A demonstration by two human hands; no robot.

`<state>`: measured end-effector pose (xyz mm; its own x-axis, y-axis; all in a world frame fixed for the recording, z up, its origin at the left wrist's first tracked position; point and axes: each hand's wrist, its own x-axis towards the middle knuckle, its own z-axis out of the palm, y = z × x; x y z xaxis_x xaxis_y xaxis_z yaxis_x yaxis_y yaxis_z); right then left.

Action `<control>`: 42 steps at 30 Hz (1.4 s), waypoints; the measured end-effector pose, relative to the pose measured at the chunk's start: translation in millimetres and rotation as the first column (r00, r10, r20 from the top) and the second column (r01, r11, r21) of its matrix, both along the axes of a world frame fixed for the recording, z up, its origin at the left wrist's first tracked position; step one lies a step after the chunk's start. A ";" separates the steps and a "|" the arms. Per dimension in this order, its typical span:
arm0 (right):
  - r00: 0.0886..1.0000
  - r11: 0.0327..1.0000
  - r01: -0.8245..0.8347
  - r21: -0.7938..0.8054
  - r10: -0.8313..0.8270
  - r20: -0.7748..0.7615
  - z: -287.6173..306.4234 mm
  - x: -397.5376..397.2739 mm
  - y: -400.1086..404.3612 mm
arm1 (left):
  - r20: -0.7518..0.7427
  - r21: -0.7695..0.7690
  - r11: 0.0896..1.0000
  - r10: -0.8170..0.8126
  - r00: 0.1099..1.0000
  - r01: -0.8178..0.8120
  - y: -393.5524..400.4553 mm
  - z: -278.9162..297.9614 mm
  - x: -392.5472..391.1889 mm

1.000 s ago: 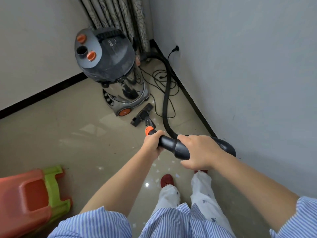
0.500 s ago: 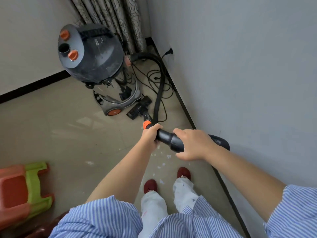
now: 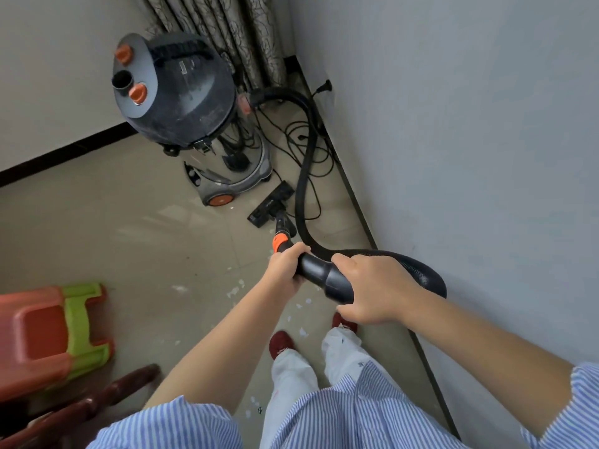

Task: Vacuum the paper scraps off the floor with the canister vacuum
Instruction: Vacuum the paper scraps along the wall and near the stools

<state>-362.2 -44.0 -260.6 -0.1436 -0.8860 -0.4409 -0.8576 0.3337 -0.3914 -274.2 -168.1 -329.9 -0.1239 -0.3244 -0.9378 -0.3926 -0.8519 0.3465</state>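
The canister vacuum (image 3: 191, 121), dark domed top over a steel drum, stands in the far corner. Its black hose (image 3: 306, 163) loops along the wall to a black handle (image 3: 319, 275). My left hand (image 3: 285, 265) grips the wand just below the orange collar (image 3: 279, 242). My right hand (image 3: 369, 286) grips the handle's rear end. The black floor nozzle (image 3: 270, 207) rests on the tiles beside the drum. Small white paper scraps (image 3: 236, 290) lie scattered on the floor between the nozzle and my feet.
A grey wall (image 3: 470, 157) runs close on the right, with a plug in a socket (image 3: 324, 87) and loose black cable (image 3: 301, 140) on the floor. Stacked orange and green plastic stools (image 3: 55, 328) and a dark wooden chair part (image 3: 97, 403) stand at the left. Curtains (image 3: 233, 34) hang behind the vacuum.
Both hands keep their grip on the wand and handle. The nozzle has stayed beside the drum while my feet have shifted; the view has tilted slightly.
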 end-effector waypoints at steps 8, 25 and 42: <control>0.994 0.993 -0.103 -0.063 0.104 0.020 14.7 30.6 -3.0 | 0.023 -0.064 0.993 0.099 0.995 -0.097 3.5 16.1 45.1; 0.998 0.990 -0.058 -0.126 0.056 -0.017 14.3 44.1 13.1 | -0.052 -0.095 0.989 0.106 0.993 -0.110 13.2 16.2 52.1; 0.964 0.956 0.260 -0.136 -0.250 0.091 -80.7 33.1 12.9 | 0.106 -0.138 0.975 -0.162 0.981 0.176 -2.6 -58.5 -7.1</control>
<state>-329.1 -31.1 -341.3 -0.3458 -0.8794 -0.3273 -0.7190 0.4724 -0.5097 -281.3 -170.7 -388.3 -0.1027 -0.4406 -0.8918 -0.5629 -0.7135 0.4173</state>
